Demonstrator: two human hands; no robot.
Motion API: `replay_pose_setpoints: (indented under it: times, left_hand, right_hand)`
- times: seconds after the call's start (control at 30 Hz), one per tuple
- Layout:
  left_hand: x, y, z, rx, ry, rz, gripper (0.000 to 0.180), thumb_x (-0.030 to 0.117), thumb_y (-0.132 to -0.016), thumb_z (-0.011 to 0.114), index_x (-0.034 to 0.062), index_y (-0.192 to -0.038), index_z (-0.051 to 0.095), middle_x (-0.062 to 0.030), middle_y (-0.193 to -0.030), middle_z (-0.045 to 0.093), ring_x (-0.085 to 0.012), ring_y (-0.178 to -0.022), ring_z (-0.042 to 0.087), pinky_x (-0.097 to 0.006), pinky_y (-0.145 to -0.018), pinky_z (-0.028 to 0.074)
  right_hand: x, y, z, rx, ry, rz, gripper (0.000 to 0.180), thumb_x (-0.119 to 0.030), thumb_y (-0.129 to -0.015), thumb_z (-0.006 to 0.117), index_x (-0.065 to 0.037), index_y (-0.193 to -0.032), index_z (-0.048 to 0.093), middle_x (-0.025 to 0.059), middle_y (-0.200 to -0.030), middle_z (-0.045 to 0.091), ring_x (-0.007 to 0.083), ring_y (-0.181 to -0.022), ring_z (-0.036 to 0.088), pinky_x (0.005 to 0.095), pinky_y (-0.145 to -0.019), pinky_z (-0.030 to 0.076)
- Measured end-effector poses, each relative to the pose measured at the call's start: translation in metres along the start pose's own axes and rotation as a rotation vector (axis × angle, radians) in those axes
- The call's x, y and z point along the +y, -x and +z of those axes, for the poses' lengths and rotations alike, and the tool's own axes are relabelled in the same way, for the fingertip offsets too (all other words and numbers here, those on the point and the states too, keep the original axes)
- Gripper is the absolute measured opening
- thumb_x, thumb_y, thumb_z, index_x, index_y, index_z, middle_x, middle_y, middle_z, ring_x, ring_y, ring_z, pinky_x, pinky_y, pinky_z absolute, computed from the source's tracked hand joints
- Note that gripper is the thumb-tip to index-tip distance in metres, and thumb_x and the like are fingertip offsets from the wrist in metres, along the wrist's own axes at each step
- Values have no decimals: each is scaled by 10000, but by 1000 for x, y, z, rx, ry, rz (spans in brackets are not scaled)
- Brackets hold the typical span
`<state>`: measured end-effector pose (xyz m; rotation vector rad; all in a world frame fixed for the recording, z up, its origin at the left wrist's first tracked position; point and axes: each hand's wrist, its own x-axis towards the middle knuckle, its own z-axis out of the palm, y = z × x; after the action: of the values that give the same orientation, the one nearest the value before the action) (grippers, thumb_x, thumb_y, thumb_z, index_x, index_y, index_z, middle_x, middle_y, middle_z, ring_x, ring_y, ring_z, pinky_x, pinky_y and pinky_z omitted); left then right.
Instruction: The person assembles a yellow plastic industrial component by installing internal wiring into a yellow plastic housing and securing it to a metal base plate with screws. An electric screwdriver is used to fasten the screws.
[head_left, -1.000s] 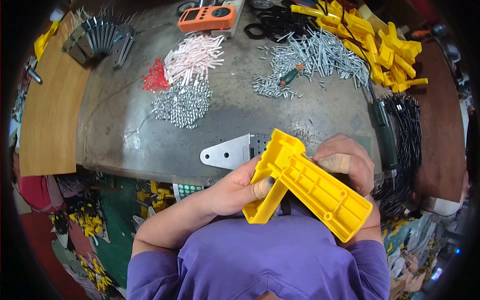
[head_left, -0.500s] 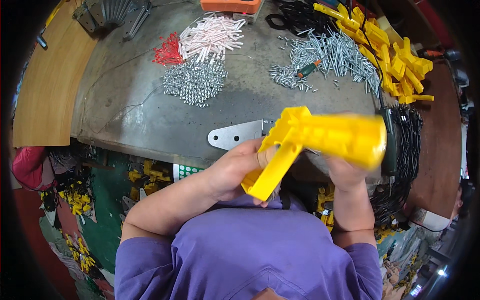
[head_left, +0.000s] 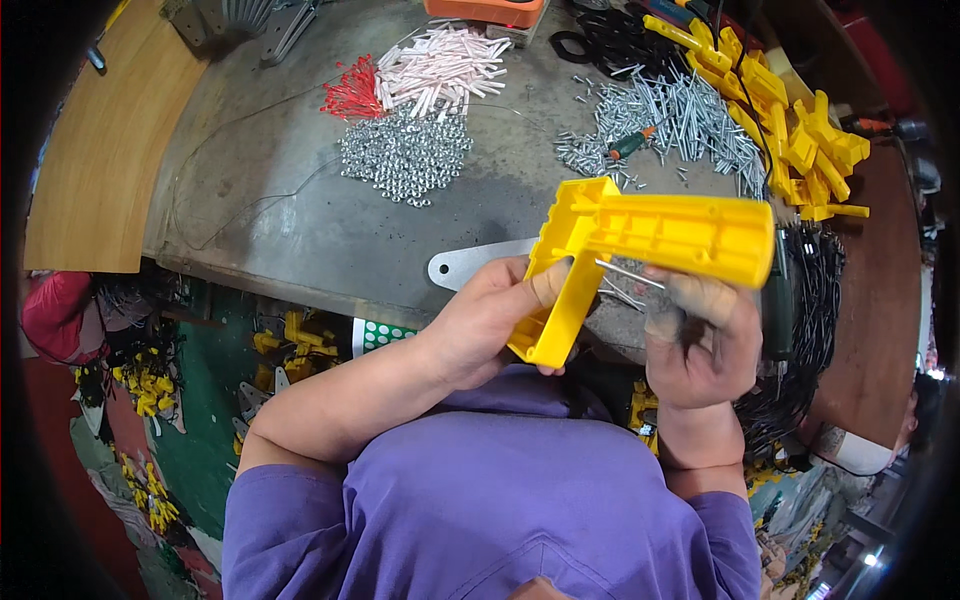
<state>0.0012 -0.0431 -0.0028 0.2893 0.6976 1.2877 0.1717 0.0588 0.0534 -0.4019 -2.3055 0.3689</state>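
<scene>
A yellow plastic handle housing (head_left: 690, 235), with a broad ribbed grip and a box-shaped frame, is held over the table's near edge. My left hand (head_left: 480, 325) is closed round its frame, the thumb on the inner side. My right hand (head_left: 708, 340), its fingertips dark, pinches a long thin metal screw (head_left: 630, 273) under the grip. The screw's far end points at the frame's inner corner; whether it has entered a hole cannot be told. Behind the housing a grey metal plate (head_left: 475, 263) with a hole lies on the table, partly hidden.
Silver nuts (head_left: 405, 155), red pins (head_left: 352, 90) and pale pink sticks (head_left: 440, 65) lie heaped on the grey table (head_left: 260, 190). Farther right are long screws (head_left: 690, 115), a screwdriver (head_left: 628, 145), black rings (head_left: 610, 40) and yellow housings (head_left: 820, 150). Black cables (head_left: 810, 300) hang at the right edge.
The yellow housing has risen slightly and turned, so its ribbed inside shows. My right hand has come out from behind the grip, and the screw in it is now visible.
</scene>
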Motion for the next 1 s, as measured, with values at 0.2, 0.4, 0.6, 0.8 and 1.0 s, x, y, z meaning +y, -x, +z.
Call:
replay_pose_setpoints:
  times: [0.2,0.4,0.6,0.8,1.0]
  left_hand:
    - [4,3,11,-38,-97,59,443,416,-937,546,34,-1159,514,-79,-807,635,-175,-585,638,-300,-504,540]
    - [4,-3,10,-4,-139,141,413,378,-952,542,33,-1176,502,-78,-819,636,-168,-683,645,-298,-593,544]
    - [30,-25,3,127,-1206,741,378,219,-789,731,62,-1089,563,-150,-1020,633,-336,-898,624,-352,-729,508]
    - [20,-34,-6,30,-1589,768,902,322,-603,840,-2,-1286,350,-214,-1148,515,-396,-1102,496,-483,-952,387]
    - [14,-35,-7,-25,-1680,676,832,271,-607,830,-7,-1241,368,-198,-1013,579,-384,-974,562,-461,-866,440]
  right_hand:
    - [4,-4,9,63,-95,16,326,-67,-790,717,-25,-1100,628,144,-970,689,254,-850,675,311,-800,508]
    - [20,0,24,643,-938,538,414,-169,-870,636,69,-1181,500,193,-990,639,288,-822,662,354,-743,537]
    - [33,-37,-41,-630,-1292,829,445,-213,-790,678,10,-1108,461,193,-946,633,243,-764,661,303,-657,531]
    - [48,-22,-58,-736,-369,336,444,-76,-680,735,-13,-1080,554,140,-930,637,275,-829,638,333,-721,504]
    - [58,-5,-57,-747,70,78,564,-103,-541,734,-33,-1081,588,147,-961,609,369,-857,593,409,-758,484]
